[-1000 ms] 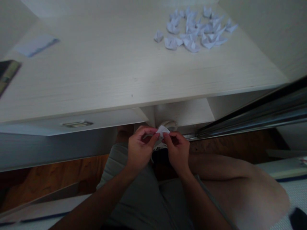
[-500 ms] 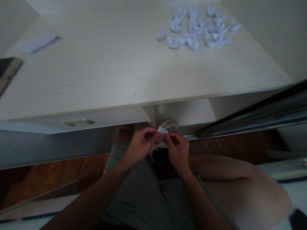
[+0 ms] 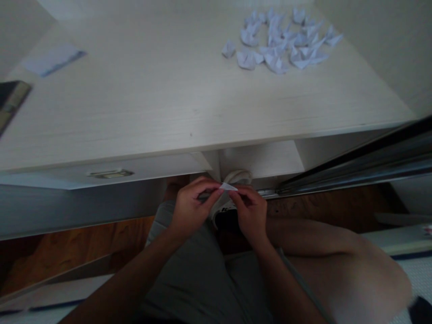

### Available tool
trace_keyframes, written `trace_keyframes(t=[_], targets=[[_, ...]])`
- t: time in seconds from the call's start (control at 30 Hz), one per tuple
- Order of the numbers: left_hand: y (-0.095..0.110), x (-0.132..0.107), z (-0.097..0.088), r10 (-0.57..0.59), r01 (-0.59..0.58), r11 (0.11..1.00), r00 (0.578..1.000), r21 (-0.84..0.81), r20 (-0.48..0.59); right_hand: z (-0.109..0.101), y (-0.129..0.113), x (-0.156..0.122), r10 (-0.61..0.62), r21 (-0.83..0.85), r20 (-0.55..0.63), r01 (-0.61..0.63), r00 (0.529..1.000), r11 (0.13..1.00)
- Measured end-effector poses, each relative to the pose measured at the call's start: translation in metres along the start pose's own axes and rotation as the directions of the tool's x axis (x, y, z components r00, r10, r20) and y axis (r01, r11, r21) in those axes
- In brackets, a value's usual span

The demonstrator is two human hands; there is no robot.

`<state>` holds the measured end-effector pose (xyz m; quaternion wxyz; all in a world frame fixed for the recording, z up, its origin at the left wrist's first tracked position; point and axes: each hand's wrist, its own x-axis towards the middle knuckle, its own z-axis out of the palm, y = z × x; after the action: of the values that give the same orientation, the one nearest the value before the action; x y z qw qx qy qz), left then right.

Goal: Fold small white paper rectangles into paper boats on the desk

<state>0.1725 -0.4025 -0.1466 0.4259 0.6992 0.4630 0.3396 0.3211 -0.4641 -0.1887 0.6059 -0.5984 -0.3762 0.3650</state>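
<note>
A small folded piece of white paper [image 3: 228, 186] is pinched between both hands, below the desk's front edge and above my lap. It shows as a low triangle with its point upward. My left hand [image 3: 195, 202] grips its left corner between thumb and forefinger. On the opposite corner, my right hand [image 3: 250, 208] closes thumb and fingers. Folded white paper boats [image 3: 275, 40], several of them, stand in a cluster at the back right of the desktop. One small folded paper piece [image 3: 228, 49] sits at the left of that cluster.
The white desktop [image 3: 135, 103] spans the upper view. A flat sheet [image 3: 54, 60] and a dark-covered book [image 3: 13, 101] lie at its left. Under it are a drawer with a metal handle [image 3: 110, 173], an open shelf [image 3: 266, 157] and a shoe [image 3: 224, 211].
The paper between my fingers has gone from a small upright square shape to a flatter triangle. My left hand has shifted slightly left, and the boats have stayed in place.
</note>
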Motion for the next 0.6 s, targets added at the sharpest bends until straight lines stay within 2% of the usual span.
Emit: trace_keyframes(t=[0.17, 0.33, 0.4, 0.47, 0.6], targets=[[0.006, 0.000, -0.001, 0.040, -0.041, 0.999, 0.999, -0.014, -0.019, -0.001, -0.007, -0.002, -0.036, 0.005, 0.019, 0.036, 0.999, 0.999], [0.014, 0.002, -0.005, 0.038, -0.036, 0.996, 0.999, -0.081, 0.019, -0.003, -0.009, -0.004, 0.000, 0.132, 0.103, -0.014, 0.995, 0.991], [0.020, 0.003, -0.009, -0.024, 0.036, 0.987, 0.996, -0.154, 0.081, -0.006, -0.010, -0.004, 0.035, 0.223, 0.172, -0.073, 0.984, 0.972], [0.024, 0.005, -0.013, -0.117, 0.163, 0.952, 0.976, -0.259, 0.183, -0.010, -0.011, -0.003, 0.081, 0.314, 0.255, -0.161, 0.964, 0.936], [0.027, 0.009, -0.020, -0.230, 0.384, 0.853, 0.884, -0.354, 0.406, -0.016, -0.014, -0.002, 0.185, 0.406, 0.391, -0.350, 0.902, 0.844]])
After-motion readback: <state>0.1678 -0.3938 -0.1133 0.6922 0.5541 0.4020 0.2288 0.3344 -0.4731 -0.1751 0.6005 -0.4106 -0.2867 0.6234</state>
